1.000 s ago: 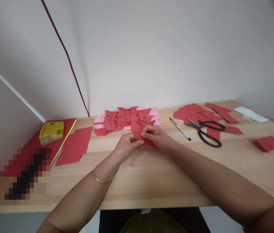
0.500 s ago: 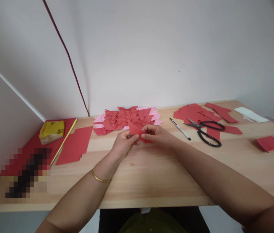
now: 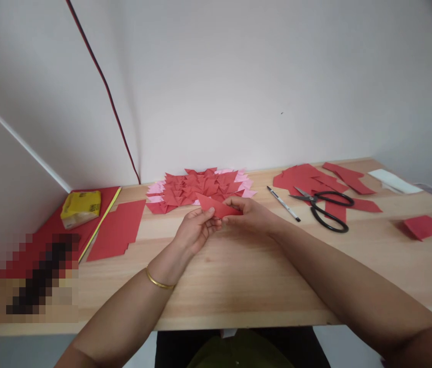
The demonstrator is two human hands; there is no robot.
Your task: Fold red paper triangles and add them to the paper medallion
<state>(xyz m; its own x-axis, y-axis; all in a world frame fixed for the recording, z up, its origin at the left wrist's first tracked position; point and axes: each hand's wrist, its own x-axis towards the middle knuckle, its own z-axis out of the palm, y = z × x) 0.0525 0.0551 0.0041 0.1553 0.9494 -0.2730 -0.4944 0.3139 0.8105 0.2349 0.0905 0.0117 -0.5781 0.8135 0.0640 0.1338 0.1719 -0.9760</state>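
Note:
Between my two hands is a folded piece of red paper (image 3: 219, 207), held above the table in front of a pile of folded red and pink paper pieces (image 3: 200, 186). My left hand (image 3: 196, 227) pinches its left end, thumb on top and fingers beneath. On the right end, my right hand (image 3: 248, 213) grips the paper between thumb and fingers. The fingers cover part of its lower edge.
Black-handled scissors (image 3: 329, 209) lie on red paper scraps (image 3: 304, 176) at the right, beside a pen (image 3: 284, 203). A folded red square (image 3: 426, 226) sits farther right. Leftward are cut red sheets (image 3: 118, 230) and a yellow packet (image 3: 81, 207) on the wooden table (image 3: 239, 286).
The red paper has turned in my fingers; its tip now points more to the left and its long edge slants down to the right. Both hands keep hold of it.

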